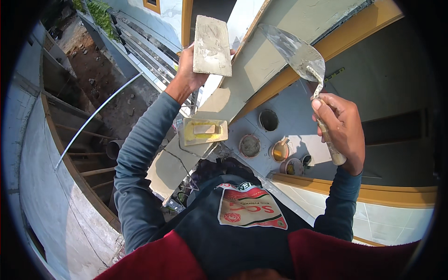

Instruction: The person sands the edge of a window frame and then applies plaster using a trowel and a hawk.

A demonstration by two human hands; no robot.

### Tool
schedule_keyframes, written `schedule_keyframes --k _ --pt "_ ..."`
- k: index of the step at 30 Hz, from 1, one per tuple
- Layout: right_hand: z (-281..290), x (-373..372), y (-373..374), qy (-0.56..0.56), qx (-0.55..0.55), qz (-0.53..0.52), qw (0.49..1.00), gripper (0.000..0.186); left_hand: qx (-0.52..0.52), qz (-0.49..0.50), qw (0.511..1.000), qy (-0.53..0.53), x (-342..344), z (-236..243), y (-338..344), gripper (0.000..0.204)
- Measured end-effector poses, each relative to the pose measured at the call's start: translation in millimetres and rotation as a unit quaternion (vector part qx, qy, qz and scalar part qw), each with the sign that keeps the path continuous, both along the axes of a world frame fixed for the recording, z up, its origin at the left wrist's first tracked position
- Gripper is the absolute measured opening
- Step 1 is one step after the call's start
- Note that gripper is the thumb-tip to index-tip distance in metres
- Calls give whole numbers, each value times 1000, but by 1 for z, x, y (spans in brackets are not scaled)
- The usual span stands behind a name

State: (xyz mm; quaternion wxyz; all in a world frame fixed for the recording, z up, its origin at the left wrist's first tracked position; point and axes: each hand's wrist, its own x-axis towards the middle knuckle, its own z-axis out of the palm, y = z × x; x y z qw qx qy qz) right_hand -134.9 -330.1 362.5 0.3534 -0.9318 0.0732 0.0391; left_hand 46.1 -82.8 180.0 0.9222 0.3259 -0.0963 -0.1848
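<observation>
My left hand (186, 70) grips a grey rectangular board (212, 46) from beneath, its flat face turned up and smeared with mortar. The fingers mostly disappear under it. In my right hand (343, 123) is a pointed trowel (296, 49), held by its worn wooden handle with the thumb along it. The blade carries streaks of wet mortar and points to the far left, apart from the board. Below the board, a yellow plastering float (205, 131) lies handle-up on the mortar-covered wall top (172, 163).
A grey plastered surface (261, 74) runs diagonally beside a yellow-brown wooden frame (322, 51). Several buckets, one of them dark (269, 120) and another full of grey mix (249, 145), stand on the tiled floor below. A thin white pipe (100, 109) arcs past my left arm.
</observation>
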Motion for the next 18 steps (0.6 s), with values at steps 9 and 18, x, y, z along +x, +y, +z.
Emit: schedule_keyframes --k 9,18 --pt "-113 -5 -23 -151 245 79 954 31 9 -25 1000 11 1 -2 -3 55" --pt "-256 51 30 -204 370 71 903 32 32 -43 998 -11 2 1 4 56"
